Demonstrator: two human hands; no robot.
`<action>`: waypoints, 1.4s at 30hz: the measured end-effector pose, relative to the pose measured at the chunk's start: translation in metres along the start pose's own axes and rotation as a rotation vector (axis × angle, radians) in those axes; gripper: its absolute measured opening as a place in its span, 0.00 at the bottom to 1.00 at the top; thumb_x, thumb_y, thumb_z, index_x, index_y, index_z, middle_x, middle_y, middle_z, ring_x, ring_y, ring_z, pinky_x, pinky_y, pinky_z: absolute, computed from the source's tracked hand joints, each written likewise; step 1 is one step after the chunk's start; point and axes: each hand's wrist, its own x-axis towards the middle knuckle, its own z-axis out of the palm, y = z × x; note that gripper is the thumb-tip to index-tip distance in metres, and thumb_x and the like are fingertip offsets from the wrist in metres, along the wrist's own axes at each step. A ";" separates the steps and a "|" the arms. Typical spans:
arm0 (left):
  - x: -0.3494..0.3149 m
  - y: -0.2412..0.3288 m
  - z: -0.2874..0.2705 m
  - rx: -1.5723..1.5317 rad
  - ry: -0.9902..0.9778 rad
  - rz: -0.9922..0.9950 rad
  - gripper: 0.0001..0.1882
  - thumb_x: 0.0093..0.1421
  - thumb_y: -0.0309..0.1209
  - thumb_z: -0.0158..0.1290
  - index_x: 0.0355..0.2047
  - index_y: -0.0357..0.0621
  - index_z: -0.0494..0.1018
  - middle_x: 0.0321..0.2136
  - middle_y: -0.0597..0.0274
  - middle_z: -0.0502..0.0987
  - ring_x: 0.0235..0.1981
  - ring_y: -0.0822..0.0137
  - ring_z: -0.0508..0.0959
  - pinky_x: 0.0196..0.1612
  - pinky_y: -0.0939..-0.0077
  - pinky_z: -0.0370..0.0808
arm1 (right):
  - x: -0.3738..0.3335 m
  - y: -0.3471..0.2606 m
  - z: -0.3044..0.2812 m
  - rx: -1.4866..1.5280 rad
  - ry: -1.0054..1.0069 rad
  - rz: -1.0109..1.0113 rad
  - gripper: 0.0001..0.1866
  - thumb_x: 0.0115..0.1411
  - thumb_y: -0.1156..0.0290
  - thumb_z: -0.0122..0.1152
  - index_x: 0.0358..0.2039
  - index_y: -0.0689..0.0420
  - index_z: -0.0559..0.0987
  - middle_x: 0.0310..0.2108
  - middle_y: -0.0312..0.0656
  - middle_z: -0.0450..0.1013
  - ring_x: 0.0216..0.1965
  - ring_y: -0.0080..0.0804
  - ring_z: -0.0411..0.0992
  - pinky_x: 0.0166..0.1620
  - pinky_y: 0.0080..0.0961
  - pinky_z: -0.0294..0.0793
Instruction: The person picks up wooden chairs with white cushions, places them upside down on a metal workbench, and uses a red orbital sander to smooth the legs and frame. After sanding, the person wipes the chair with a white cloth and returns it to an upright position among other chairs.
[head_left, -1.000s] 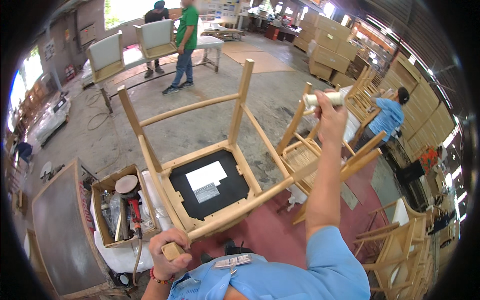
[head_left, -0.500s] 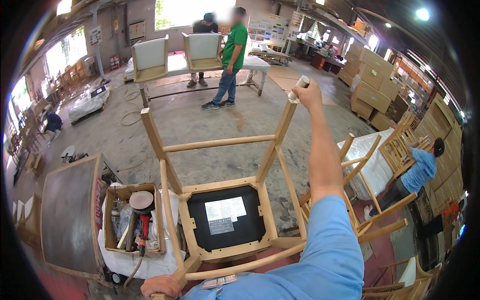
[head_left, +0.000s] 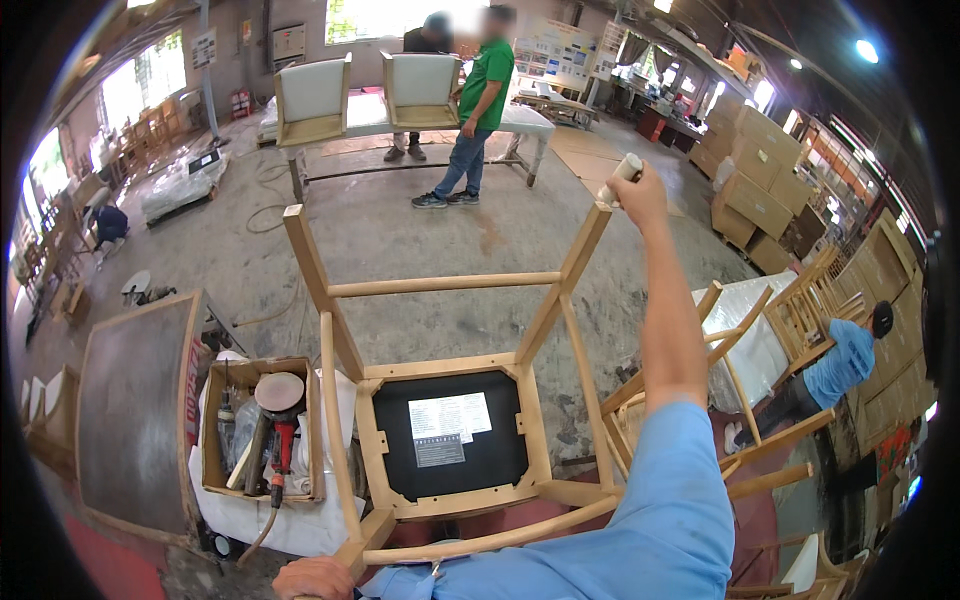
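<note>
An upturned wooden chair (head_left: 541, 430) stands in front of me, its legs pointing up and away. Its underside has a black panel (head_left: 400, 463) with a white label (head_left: 447, 415). My right hand (head_left: 643, 195), at the end of an outstretched arm, is closed around a small white bottle (head_left: 625, 169). The bottle is tilted, its lower end at the tip of the chair's far right leg (head_left: 578, 255). At the lower left, my left hand (head_left: 315, 578) grips the end of the chair's near left leg (head_left: 366, 537); its fingertips are partly hidden.
Left of the chair, a cardboard box (head_left: 312, 440) holds a red sander (head_left: 283, 440) and other tools. A dark framed board (head_left: 135, 420) leans beyond it. Another upturned chair (head_left: 745, 390) lies right, near a person in blue (head_left: 845, 355). Two people stand by a far bench (head_left: 370, 150).
The view has turned slightly, so the background sits further right. My right hand keeps the bottle at the far right leg's tip, and my left hand still grips the near left leg.
</note>
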 end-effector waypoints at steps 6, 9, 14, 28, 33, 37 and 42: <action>-0.002 -0.002 -0.001 0.000 0.008 0.011 0.25 0.51 0.50 0.65 0.25 0.38 0.73 0.19 0.58 0.75 0.21 0.60 0.76 0.29 0.64 0.75 | 0.002 0.010 0.003 0.038 0.024 0.000 0.20 0.45 0.64 0.68 0.37 0.62 0.77 0.32 0.49 0.79 0.35 0.42 0.79 0.40 0.36 0.76; -0.003 -0.002 -0.001 0.003 0.014 0.007 0.24 0.51 0.49 0.65 0.24 0.38 0.73 0.19 0.58 0.75 0.21 0.60 0.77 0.29 0.65 0.75 | 0.005 0.012 0.009 0.009 0.002 -0.041 0.20 0.46 0.64 0.68 0.37 0.62 0.77 0.32 0.48 0.79 0.34 0.41 0.79 0.40 0.36 0.76; -0.004 -0.004 -0.002 0.004 0.011 0.027 0.23 0.52 0.48 0.65 0.22 0.38 0.73 0.19 0.58 0.76 0.20 0.60 0.77 0.29 0.66 0.76 | 0.014 -0.008 0.017 -0.034 -0.084 -0.016 0.22 0.47 0.63 0.69 0.40 0.62 0.78 0.36 0.57 0.78 0.39 0.53 0.77 0.43 0.41 0.75; -0.009 0.004 -0.007 -0.026 -0.003 -0.004 0.19 0.49 0.41 0.66 0.22 0.39 0.73 0.21 0.60 0.75 0.23 0.60 0.75 0.31 0.68 0.74 | -0.072 -0.370 0.169 0.828 -0.530 -0.487 0.21 0.48 0.63 0.69 0.39 0.63 0.78 0.31 0.48 0.79 0.32 0.38 0.79 0.38 0.31 0.77; -0.015 0.001 -0.008 -0.026 0.000 0.000 0.19 0.49 0.42 0.66 0.24 0.40 0.73 0.22 0.60 0.75 0.23 0.61 0.74 0.30 0.70 0.72 | -0.078 -0.396 0.185 0.509 -0.443 -0.483 0.23 0.48 0.62 0.67 0.43 0.61 0.78 0.38 0.54 0.79 0.42 0.48 0.78 0.47 0.37 0.75; -0.018 -0.002 -0.008 0.001 0.026 0.012 0.19 0.49 0.43 0.66 0.25 0.40 0.74 0.23 0.60 0.75 0.24 0.62 0.75 0.30 0.71 0.72 | -0.079 -0.395 0.181 0.601 -0.513 -0.558 0.25 0.48 0.62 0.67 0.45 0.60 0.77 0.39 0.53 0.79 0.43 0.49 0.78 0.47 0.39 0.75; -0.021 -0.007 -0.010 -0.011 -0.005 0.021 0.19 0.49 0.44 0.65 0.26 0.40 0.74 0.25 0.61 0.76 0.25 0.62 0.76 0.31 0.71 0.73 | -0.073 -0.388 0.203 0.493 -0.338 -0.603 0.25 0.48 0.62 0.66 0.45 0.62 0.77 0.38 0.53 0.79 0.40 0.46 0.78 0.46 0.38 0.75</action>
